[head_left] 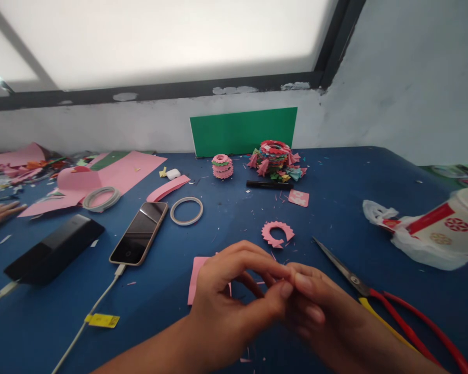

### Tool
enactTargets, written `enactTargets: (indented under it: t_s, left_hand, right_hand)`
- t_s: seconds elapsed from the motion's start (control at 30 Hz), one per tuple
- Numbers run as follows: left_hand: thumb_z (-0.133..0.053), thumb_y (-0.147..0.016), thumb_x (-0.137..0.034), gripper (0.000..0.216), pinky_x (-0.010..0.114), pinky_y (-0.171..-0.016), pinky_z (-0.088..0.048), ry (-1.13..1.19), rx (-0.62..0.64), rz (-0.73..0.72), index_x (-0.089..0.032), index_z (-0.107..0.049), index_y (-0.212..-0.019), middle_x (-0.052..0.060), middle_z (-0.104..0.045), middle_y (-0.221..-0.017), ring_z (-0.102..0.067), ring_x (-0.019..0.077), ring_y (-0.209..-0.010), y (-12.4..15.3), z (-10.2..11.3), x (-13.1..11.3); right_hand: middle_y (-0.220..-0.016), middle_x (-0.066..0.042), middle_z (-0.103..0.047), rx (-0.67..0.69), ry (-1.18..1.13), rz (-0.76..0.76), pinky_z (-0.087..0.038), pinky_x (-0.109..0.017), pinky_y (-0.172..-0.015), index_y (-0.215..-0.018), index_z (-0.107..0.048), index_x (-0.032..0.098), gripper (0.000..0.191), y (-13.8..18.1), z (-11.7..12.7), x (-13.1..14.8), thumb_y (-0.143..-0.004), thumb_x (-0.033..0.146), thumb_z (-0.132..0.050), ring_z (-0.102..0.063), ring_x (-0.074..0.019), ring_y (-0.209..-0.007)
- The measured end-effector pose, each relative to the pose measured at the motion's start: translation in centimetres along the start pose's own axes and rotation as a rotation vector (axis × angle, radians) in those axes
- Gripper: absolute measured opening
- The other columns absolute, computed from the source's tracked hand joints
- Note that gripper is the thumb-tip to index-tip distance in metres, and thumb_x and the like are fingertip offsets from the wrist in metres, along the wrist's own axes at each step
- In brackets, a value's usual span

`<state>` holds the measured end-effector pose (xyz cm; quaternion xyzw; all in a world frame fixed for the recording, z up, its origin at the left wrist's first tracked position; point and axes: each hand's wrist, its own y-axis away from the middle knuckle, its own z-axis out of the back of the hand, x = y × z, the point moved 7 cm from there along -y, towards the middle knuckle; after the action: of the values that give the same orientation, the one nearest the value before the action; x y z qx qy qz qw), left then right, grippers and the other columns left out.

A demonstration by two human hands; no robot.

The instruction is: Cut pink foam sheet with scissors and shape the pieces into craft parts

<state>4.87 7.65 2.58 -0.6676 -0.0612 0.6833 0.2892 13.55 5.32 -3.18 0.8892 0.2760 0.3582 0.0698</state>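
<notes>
My left hand (234, 296) and my right hand (315, 301) meet fingertip to fingertip low in the middle of the head view. Both are closed in a pinch, and whatever lies between the fingers is hidden. Under my left hand a pink paper piece (197, 278) lies on the blue table (234, 218). Just beyond my fingers is a pink paper ring (269, 227) with a zigzag edge and a gap in it. Scissors (359, 283) with red and yellow handles lie beside my right hand, blades apart from it.
Rolls of tape (186, 222), a phone (140, 234) on a cable and a black power bank (54, 249) lie left. At the back stand stacked pink rings (222, 166), a colourful paper stack (275, 158) and a green board (242, 130). A bagged cup (448, 228) is right; another person's hand (2, 214), far left.
</notes>
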Motion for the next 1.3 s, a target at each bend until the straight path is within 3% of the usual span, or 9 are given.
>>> enactTargets:
  t_s: [0.47, 0.57, 0.63, 0.73, 0.83, 0.97, 1.13, 1.3]
  left_hand:
    - [-0.066, -0.074, -0.01, 0.009, 0.017, -0.056, -0.048, -0.019, -0.02, -0.037, -0.018, -0.064, -0.077, 0.001, -0.063, -0.074, -0.058, 0.01, -0.069, 0.1, 0.2, -0.1]
    - [-0.065, -0.075, -0.011, 0.006, 0.016, -0.057, -0.047, 0.031, -0.003, 0.053, -0.017, -0.063, -0.076, 0.001, -0.061, -0.076, -0.057, 0.01, -0.072, 0.2, 0.1, 0.5]
    - [-0.063, -0.077, -0.016, 0.003, 0.015, -0.056, -0.048, 0.157, 0.004, 0.188, -0.017, -0.062, -0.075, 0.001, -0.059, -0.077, -0.056, 0.0091, -0.07, 0.3, -0.2, 1.5]
    - [-0.061, -0.079, -0.024, 0.01, 0.013, -0.044, -0.048, 0.467, 0.006, 0.457, -0.016, -0.06, -0.075, 0.0, -0.055, -0.072, -0.054, 0.0079, -0.06, 0.7, -1.1, 3.3]
    - [-0.06, -0.079, -0.026, 0.012, 0.012, -0.032, -0.045, 0.681, -0.011, 0.627, -0.014, -0.059, -0.075, -0.001, -0.053, -0.066, -0.051, 0.0073, -0.052, 0.8, -1.9, 4.4]
    - [-0.061, -0.078, -0.024, 0.012, 0.011, -0.03, -0.045, 0.774, -0.014, 0.695, -0.013, -0.061, -0.074, -0.001, -0.054, -0.061, -0.051, 0.0071, -0.048, 0.9, -2.3, 4.7]
    - [-0.062, -0.078, -0.024, 0.011, 0.01, -0.033, -0.047, 0.778, 0.008, 0.668, -0.014, -0.067, -0.079, 0.001, -0.056, -0.062, -0.056, 0.0085, -0.053, 1.2, -2.4, 4.8]
    - [-0.066, -0.073, -0.024, 0.011, 0.01, -0.032, -0.047, 0.764, -0.033, 0.689, -0.016, -0.069, -0.08, 0.003, -0.06, -0.074, -0.056, 0.0088, -0.056, 1.4, -2.3, 4.9]
  right_hand:
    - [-0.045, 0.008, -0.027, 0.079, -0.087, 0.001, -0.028, -0.015, -0.045, -0.059, -0.061, 0.018, 0.022, 0.1, -0.3, -0.2, -0.067, 0.033, -0.073, -0.018, -0.0064, -0.045]
    - [-0.045, 0.008, -0.028, 0.101, -0.102, 0.007, -0.028, -0.015, -0.045, -0.062, -0.062, 0.018, 0.019, 0.0, -0.4, -0.2, -0.069, 0.033, -0.072, -0.019, -0.0063, -0.045]
    - [-0.045, 0.008, -0.028, 0.111, -0.117, 0.029, -0.028, -0.015, -0.045, -0.061, -0.062, 0.018, 0.019, 0.0, -0.4, -0.1, -0.07, 0.031, -0.071, -0.019, -0.0063, -0.045]
    - [-0.045, 0.008, -0.029, 0.103, -0.135, 0.085, -0.031, -0.016, -0.046, -0.055, -0.059, 0.017, 0.024, 0.0, -0.1, 0.3, -0.073, 0.03, -0.069, -0.021, -0.0065, -0.044]
    - [-0.045, 0.007, -0.031, 0.093, -0.127, 0.119, -0.033, -0.016, -0.047, -0.052, -0.055, 0.017, 0.029, -0.4, 0.3, 0.6, -0.074, 0.03, -0.068, -0.025, -0.0071, -0.045]
    - [-0.046, 0.006, -0.034, 0.03, -0.082, 0.114, -0.035, -0.018, -0.05, -0.049, -0.052, 0.017, 0.034, -1.0, 0.8, 0.6, -0.074, 0.034, -0.067, -0.032, -0.0084, -0.049]
    - [-0.047, 0.004, -0.038, -0.035, -0.018, 0.155, -0.035, -0.02, -0.051, -0.047, -0.052, 0.018, 0.036, -1.0, 1.4, 0.9, -0.074, 0.037, -0.067, -0.037, -0.0098, -0.052]
    - [-0.047, 0.005, -0.04, -0.115, 0.014, 0.26, -0.036, -0.023, -0.053, -0.053, -0.056, 0.021, 0.03, -0.6, 2.6, 1.6, -0.074, 0.038, -0.067, -0.034, -0.0099, -0.049]
